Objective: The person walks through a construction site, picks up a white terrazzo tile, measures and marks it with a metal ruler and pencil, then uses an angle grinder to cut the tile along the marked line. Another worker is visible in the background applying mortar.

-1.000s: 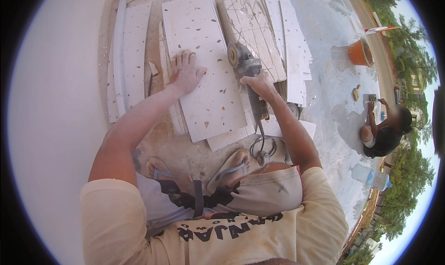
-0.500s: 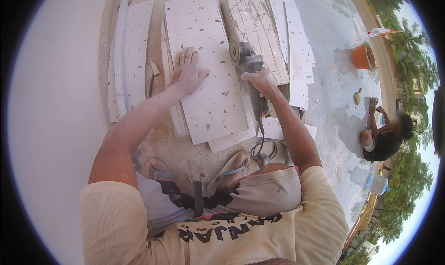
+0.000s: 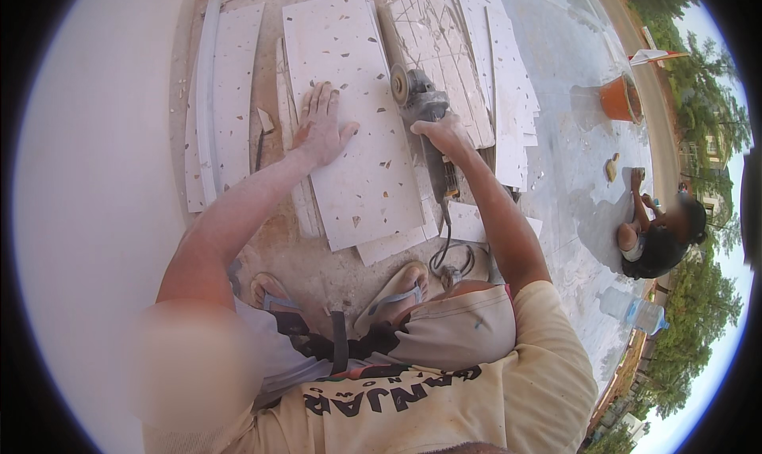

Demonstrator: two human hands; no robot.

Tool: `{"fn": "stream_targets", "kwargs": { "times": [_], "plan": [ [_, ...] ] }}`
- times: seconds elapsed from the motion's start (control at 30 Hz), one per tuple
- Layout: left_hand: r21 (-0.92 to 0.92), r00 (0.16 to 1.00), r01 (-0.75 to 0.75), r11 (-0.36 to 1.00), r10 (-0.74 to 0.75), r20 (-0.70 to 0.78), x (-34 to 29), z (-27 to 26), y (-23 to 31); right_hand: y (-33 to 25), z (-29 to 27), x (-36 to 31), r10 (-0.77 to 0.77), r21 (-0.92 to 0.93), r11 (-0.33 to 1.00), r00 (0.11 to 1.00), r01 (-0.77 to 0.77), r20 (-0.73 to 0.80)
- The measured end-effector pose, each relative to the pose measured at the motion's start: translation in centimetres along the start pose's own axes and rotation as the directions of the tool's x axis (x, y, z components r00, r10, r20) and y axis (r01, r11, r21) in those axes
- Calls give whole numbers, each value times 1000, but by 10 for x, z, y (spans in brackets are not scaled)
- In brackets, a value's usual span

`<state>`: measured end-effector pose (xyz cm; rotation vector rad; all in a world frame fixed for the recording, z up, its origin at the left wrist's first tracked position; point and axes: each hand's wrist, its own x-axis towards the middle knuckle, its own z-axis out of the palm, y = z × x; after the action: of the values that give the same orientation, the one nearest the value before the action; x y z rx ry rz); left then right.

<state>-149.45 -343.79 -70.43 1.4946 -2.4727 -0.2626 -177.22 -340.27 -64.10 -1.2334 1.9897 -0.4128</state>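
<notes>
My left hand (image 3: pixel 321 126) lies flat with spread fingers on a white speckled terrazzo tile (image 3: pixel 361 180), near its left edge. The tile rests on another pale tile whose corner shows below it. In my right hand (image 3: pixel 446 136) is an angle grinder (image 3: pixel 429 107), gripped around its body. Its round disc (image 3: pixel 400 84) stands just at the tile's right long edge; whether it touches the edge I cannot tell. From the grinder's rear a dark cord (image 3: pixel 449 221) runs down toward my feet.
A scored white slab (image 3: pixel 439 53) and stacked speckled tiles (image 3: pixel 508 97) lie to the right. Left are another tile (image 3: pixel 234 97) and a long metal bar (image 3: pixel 208 89). Farther right are an orange bucket (image 3: pixel 619 98), a crouching person (image 3: pixel 663 236) and a large water bottle (image 3: pixel 633 309).
The grinder and my right hand have shifted very slightly left. My left hand stays on the tile. The crouching person's arms have moved a little.
</notes>
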Motion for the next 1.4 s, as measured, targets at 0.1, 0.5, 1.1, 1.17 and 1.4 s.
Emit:
{"fn": "stream_targets", "kwargs": {
  "times": [0.1, 0.5, 1.1, 1.17, 1.4],
  "plan": [
    [2, 1000, -3, 1000, 3, 3, -1, -1, -1, -7, -1, -2, -7, 3, 1000, 1000, 7, -26],
    [16, 999, 11, 1000, -11, 41, 1, -2, 2, -5, 3, 26, 60, 24, 998, 998, -60, 12],
    [-2, 999, 8, 1000, -8, 38, 2, 0, -1, -23, -1, 39, 30, 31, 999, 999, -31, 14],
    [-14, 999, 12, 1000, -11, 41, 2, 1, -1, -25, -1, 39, 40, 31, 999, 999, -41, 17],
    [-15, 999, 3, 1000, -2, 35, 2, -2, 1, -30, -1, 42, 17, 35, 999, 1000, -16, -21]
  ]
}}
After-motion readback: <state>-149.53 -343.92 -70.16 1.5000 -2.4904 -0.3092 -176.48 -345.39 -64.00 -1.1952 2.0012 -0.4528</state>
